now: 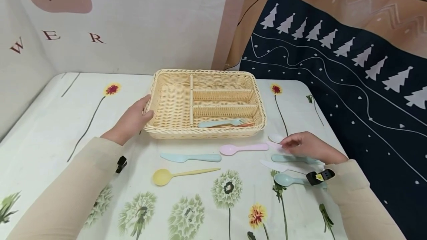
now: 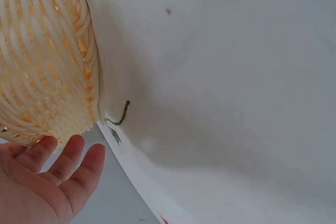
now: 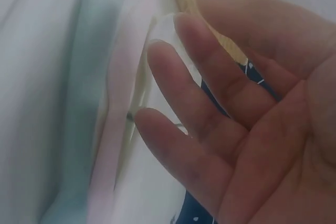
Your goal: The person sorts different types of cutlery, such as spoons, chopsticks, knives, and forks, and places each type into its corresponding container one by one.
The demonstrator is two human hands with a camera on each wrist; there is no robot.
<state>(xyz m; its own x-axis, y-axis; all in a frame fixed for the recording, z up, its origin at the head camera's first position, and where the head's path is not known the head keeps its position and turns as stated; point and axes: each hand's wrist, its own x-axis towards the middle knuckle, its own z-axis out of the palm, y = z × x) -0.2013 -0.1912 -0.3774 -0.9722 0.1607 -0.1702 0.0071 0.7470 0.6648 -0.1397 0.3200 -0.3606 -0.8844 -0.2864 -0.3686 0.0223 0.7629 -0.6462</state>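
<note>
A wicker basket (image 1: 171, 99) with dividers sits at the far side of the table. My left hand (image 1: 133, 116) holds its left edge, thumb at the rim, and its fingers show against the outer wall in the left wrist view. A blue fork (image 1: 217, 123) lies in the front right compartment, an orange piece (image 1: 247, 125) beside it. My right hand (image 1: 301, 143) hovers with loosely bent fingers over a white spoon (image 1: 275, 138) and a pink utensil (image 1: 273, 145), holding nothing. Close by lie a pink spoon (image 1: 240, 148) and a green handle (image 1: 288, 158).
Nearer me lie a blue knife (image 1: 190, 157), a yellow spoon (image 1: 162, 177), a white knife (image 1: 278, 166) and a blue spoon (image 1: 283, 179). The flowered tablecloth (image 1: 133, 180) spans the table. Behind it hangs a pale cloth (image 1: 150, 21), with a dark tree-print cloth (image 1: 300, 56) at the right.
</note>
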